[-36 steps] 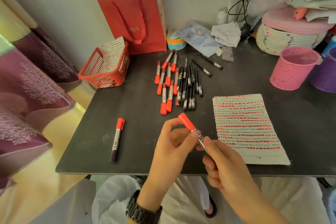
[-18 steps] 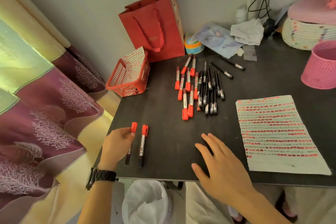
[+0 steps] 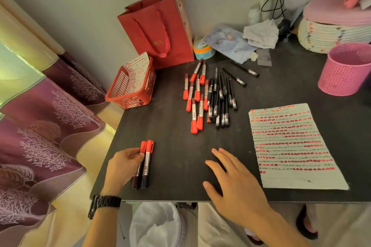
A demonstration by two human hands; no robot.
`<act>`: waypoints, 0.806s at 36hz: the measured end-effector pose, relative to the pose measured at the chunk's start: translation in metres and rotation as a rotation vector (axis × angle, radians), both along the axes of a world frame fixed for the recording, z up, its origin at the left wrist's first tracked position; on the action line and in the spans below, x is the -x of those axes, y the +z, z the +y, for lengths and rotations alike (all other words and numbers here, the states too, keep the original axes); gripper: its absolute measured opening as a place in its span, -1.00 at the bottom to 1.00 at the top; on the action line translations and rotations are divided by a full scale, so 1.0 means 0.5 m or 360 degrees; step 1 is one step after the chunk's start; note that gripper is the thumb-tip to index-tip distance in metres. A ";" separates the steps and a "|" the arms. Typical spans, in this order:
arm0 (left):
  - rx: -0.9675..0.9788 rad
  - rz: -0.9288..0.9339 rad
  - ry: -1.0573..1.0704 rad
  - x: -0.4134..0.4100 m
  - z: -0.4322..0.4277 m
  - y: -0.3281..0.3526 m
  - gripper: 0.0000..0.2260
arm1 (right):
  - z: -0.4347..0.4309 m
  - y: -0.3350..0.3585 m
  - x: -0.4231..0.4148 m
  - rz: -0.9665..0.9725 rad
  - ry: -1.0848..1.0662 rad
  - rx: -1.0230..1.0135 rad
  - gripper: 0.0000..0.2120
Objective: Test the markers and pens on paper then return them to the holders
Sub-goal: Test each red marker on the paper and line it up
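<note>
**Two red-capped markers side by side at the front left of the desk**

Across most of the view, a dark desk [image 3: 170,130] set against a pale wall. To the left of it, a purple and yellow curtain [image 3: 50,116] with a white tree pattern. At the back, upright against the wall, a red paper bag [image 3: 158,26]. On the right half of the desk, lying flat, a paper sheet [image 3: 291,146] covered with rows of short red strokes. In the far right corner, a round woven basket [image 3: 331,34] with a pink lid. In front of it, upright, a pink holder [image 3: 345,74] of perforated plastic, inside not visible. At the back left edge, just beside the bag, a red basket [image 3: 128,96] with a folded marked paper [image 3: 138,70] inside.

Right grip [image 3: 236,184] released, fingers straight and spread, palm down near the front edge, between the sheet and the two near markers. Resting on the desk or just above it: cannot tell. Left grip [image 3: 122,166], black watch [image 3: 104,204] on the wrist, at the front left corner, fingertips pinching the outer marker [image 3: 137,174] just below its cap.

In the middle of the desk, a loose pile of red-capped markers [image 3: 197,102]. Touching it on the right, a bundle of black pens [image 3: 220,102], with two more black pens [image 3: 239,77] a little apart behind.

Outer marker lying on the desk, touching a second marker [image 3: 146,166] on its right, both red caps pointing away from the person.
</note>
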State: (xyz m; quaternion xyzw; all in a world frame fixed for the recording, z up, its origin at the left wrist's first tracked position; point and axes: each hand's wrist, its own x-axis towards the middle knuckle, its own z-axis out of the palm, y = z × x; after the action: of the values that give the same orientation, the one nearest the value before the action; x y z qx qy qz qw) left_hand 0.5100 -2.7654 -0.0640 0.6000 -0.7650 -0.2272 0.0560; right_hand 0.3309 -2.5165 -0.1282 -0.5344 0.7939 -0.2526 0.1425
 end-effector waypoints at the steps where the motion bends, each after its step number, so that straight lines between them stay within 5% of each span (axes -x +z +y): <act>1: -0.0007 -0.0002 -0.0008 0.001 0.000 0.001 -0.72 | 0.000 -0.001 0.000 0.0002 0.0001 0.0000 -0.44; 11: -0.0109 0.0050 0.0029 0.009 -0.033 -0.004 -0.70 | 0.001 0.003 0.001 -0.0064 -0.0008 0.0009 -0.46; 16: 0.0165 -0.0034 -0.0034 0.039 -0.034 0.020 -0.53 | -0.004 0.007 0.004 -0.0143 -0.0008 -0.0017 -0.44; 21: 0.0334 -0.0010 -0.0274 0.146 -0.004 0.047 -0.62 | -0.007 0.015 0.011 -0.0168 0.0011 -0.0049 -0.41; 29: 0.0108 -0.0160 -0.0492 0.330 0.061 0.018 -0.65 | -0.005 0.046 0.017 0.0056 -0.0021 0.0057 -0.52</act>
State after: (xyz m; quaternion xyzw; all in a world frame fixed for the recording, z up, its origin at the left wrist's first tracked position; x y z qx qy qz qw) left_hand 0.3451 -2.7350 -0.0551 0.4836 -0.8573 -0.1768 0.0022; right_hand 0.3225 -2.5191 -0.1052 -0.5361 0.7951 -0.2581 0.1173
